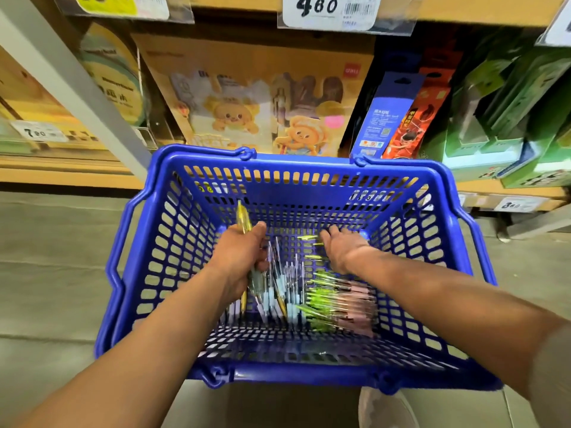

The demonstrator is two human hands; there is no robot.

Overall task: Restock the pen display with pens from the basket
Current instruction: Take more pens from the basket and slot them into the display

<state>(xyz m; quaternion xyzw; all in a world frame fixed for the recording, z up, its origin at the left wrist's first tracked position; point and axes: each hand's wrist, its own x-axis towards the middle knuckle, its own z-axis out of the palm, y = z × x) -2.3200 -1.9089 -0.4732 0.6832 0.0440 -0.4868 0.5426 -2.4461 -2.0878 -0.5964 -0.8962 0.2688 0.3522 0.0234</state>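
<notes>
Centre frame, blue basket (309,168) on the floor. In it, left hand (239,251) grips a bunch of pens, yellow pen (241,218) poking out up top. Beside it, right hand (343,247) is spread, fingers loose, over loose pens (336,301) on basket btm; contact unclear. Cartoon-bear box (247,97) upper centre, on shelf.

Stationery aisle, wooden shelving: white price tag (330,10) marked 480 hangs far centre, yellow tag (105,3) far left (text cut off). Blue hanging pack (387,115) tilts beside red pack (415,125), right of centre. Green boxes (509,118) stacked far right. Grey upright (77,88) slants at left. Smaller tag (514,205) reads 380, lower right shelf. Concrete floor (55,257) near left.
</notes>
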